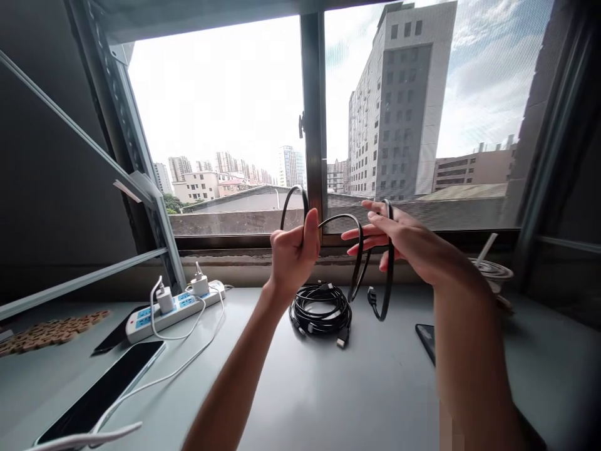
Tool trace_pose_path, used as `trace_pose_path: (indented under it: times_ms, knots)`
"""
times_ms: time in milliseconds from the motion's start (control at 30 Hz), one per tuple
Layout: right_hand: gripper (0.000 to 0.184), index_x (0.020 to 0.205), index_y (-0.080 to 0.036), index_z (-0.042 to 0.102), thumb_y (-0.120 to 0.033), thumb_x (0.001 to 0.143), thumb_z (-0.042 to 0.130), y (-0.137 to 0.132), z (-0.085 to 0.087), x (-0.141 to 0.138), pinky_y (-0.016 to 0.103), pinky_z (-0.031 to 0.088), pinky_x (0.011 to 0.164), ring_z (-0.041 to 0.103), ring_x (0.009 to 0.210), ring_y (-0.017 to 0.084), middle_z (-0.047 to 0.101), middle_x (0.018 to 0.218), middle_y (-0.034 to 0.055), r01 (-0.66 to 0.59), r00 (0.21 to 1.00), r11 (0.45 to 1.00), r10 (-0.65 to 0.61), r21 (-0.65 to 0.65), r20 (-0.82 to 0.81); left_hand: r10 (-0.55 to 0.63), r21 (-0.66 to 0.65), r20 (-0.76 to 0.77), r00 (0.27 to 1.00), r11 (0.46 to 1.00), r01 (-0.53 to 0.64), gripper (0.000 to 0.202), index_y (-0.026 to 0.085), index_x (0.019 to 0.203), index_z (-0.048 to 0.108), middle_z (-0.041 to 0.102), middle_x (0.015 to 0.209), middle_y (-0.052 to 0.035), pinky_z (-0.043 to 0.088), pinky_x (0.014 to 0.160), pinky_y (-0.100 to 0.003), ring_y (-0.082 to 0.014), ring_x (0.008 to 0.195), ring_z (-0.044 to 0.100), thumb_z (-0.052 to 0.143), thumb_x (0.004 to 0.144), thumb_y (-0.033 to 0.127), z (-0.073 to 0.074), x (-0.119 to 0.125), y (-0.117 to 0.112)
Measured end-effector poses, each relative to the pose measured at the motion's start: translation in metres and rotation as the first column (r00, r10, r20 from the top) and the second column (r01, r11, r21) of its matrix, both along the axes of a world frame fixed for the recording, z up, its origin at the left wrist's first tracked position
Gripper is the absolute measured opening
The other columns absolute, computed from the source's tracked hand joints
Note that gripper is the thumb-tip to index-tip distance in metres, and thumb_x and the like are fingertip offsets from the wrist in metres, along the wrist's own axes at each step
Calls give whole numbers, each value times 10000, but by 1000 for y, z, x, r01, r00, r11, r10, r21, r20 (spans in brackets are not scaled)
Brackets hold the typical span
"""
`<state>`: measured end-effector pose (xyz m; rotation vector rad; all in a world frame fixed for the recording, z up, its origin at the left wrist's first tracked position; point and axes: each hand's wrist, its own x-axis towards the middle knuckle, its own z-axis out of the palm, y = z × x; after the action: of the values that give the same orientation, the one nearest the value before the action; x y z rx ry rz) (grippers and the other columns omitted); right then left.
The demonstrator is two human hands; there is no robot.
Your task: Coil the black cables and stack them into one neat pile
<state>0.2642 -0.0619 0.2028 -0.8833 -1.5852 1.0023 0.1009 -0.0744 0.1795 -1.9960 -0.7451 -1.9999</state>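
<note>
My left hand (295, 250) is closed around a thin black cable (359, 250), raised in front of the window. One bend of the cable arches above this fist, and loose curves run across to the right. My right hand (387, 235) has its fingers stretched out and apart, pointing left. The cable passes in front of those fingers and drapes over the hand. Its plug end (372, 299) dangles below. On the table under both hands lies a coiled bundle of black cables (323, 326), with several connectors, one a USB plug (342, 340).
A white power strip (176, 313) with two white chargers stands at left, its white cords trailing forward. A large phone (101, 394) lies nearer. Another dark phone (425, 338) is partly hidden by my right arm. A lidded cup with straw (493, 269) stands at right.
</note>
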Motion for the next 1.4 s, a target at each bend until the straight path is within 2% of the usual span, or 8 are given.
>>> trace_pose_path:
  times_ms: [300,500,633,767,967,1100,1233,1400]
  knots:
    - [731,1371,-142,364,-572,799,512,-15,3,-7,231,420,438,500,484,85,659,830,66,-53,998,964,48,260,26,162,114,-277,947,984,-135,509,163,399,351,332,324,44,165,354,-224,-35,300,274,395,887,297,-8,9,-3]
    - [821,1366,-152,353,-414,669,698,-6,-2,-13,265,501,542,605,639,156,635,776,30,31,996,950,-55,311,68,166,-9,-519,839,980,-199,337,170,477,404,347,373,57,230,397,-214,-51,338,275,474,772,317,-11,18,-5]
    - [672,1348,-153,382,-289,734,618,-5,-3,-7,264,481,527,575,578,131,629,724,11,96,981,916,-154,389,120,91,-270,-388,917,940,-208,460,168,573,503,359,421,42,237,413,-219,-69,374,294,329,875,469,-5,11,-5]
    - [593,1342,-158,398,-238,780,572,-7,-3,-1,271,463,540,556,562,126,660,707,13,75,931,873,-235,482,280,276,-372,-168,946,871,-320,368,172,774,549,448,488,33,319,455,-225,-89,419,403,433,843,514,5,-3,-6]
    - [413,1270,-165,497,-254,867,483,-11,2,-1,262,463,541,558,515,100,684,790,25,79,937,757,-279,649,212,314,-358,-340,886,829,-431,817,313,1366,284,475,1239,-124,400,892,-507,-317,1050,520,697,677,461,3,-20,2]
    - [321,1170,-203,593,-300,886,477,-22,5,-1,233,438,491,497,424,58,680,773,3,90,946,662,-290,744,143,272,-353,-183,945,879,-321,863,306,1426,150,389,1353,-143,309,998,-540,-350,1182,435,663,740,410,-4,-19,18]
    - [257,1083,-263,648,-294,881,492,-30,4,-3,219,416,468,485,432,50,677,779,-17,150,954,575,-298,804,35,170,-388,4,985,908,-155,646,249,1356,350,531,1236,-130,393,952,-467,-288,1095,532,607,787,412,-5,-16,29]
    - [203,999,-279,675,-328,840,559,-26,1,-10,223,408,454,482,443,53,675,782,-21,228,964,548,-245,805,-107,-213,-401,276,937,861,313,383,163,689,650,669,886,-71,499,786,-285,-166,837,644,476,851,463,-2,-14,27]
